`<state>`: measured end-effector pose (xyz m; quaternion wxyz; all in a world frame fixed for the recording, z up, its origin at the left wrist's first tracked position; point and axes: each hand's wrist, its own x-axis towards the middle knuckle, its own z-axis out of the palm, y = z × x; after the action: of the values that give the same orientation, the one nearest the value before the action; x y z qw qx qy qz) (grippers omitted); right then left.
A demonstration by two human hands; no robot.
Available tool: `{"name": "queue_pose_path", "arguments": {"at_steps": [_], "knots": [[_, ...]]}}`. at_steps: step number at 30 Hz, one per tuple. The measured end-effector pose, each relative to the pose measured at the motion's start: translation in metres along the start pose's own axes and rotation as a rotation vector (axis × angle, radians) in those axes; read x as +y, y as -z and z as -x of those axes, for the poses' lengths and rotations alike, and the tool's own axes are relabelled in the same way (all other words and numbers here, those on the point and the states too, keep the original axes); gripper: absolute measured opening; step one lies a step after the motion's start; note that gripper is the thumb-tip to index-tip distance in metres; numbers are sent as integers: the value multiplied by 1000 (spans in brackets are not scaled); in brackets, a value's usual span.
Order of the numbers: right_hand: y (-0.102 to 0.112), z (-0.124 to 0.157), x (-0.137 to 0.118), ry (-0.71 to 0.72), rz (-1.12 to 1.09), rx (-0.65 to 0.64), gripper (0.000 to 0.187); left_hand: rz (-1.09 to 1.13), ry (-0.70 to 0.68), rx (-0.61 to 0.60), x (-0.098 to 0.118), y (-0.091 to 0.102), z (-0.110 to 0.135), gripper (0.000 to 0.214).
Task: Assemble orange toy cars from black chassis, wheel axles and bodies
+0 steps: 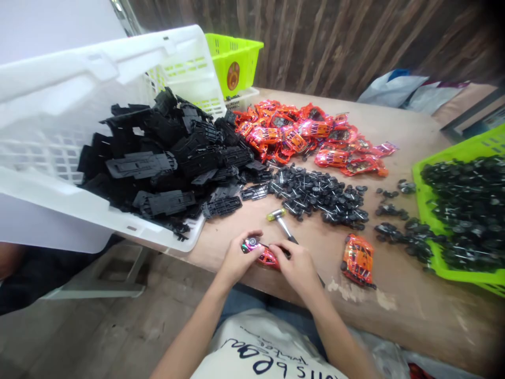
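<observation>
Between both hands [235, 259] [299, 267], a toy car [268, 257] lies crosswise.

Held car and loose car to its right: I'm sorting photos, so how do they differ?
The held car is in the left hand and right hand; the loose car lies on the table. The held car is partly hidden; the loose car is uncovered. Both have shiny shells.

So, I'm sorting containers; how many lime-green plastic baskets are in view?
2: one lime-green plastic basket at the back, partly behind the white plastic crate; the other at the right, holding black wheel sets. More may be hidden behind the crate.
</observation>
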<state>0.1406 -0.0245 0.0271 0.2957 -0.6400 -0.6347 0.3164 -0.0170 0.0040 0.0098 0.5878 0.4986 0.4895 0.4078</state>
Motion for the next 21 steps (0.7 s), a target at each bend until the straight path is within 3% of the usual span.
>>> {"name": "queue_pose_path", "arguments": {"at_steps": [3,8,10,13,15,17,18,21], "knots": [[2,3,7,-58,-69,19,15,7,20,-30,1,1,0,26],[-5,28,14,226,131,85,16,56,6,-84,-7,2,-3,15],[-7,31,15,261,148,124,13,25,-6,-86,-8,4,-2,17],[-5,22,18,105,-9,58,13,-22,-7,-130,-4,14,1,29],[-1,13,21,-88,-252,-101,22,-65,-74,-205,1,23,5,60],[2,7,23,-199,-428,-242,34,-147,-172,-265,4,31,7,73],[4,6,23,-195,-432,-248,37,-209,-204,-271,4,34,8,66],[8,10,19,-7,-159,-49,38,-431,-197,-195,-3,34,7,38]]}}
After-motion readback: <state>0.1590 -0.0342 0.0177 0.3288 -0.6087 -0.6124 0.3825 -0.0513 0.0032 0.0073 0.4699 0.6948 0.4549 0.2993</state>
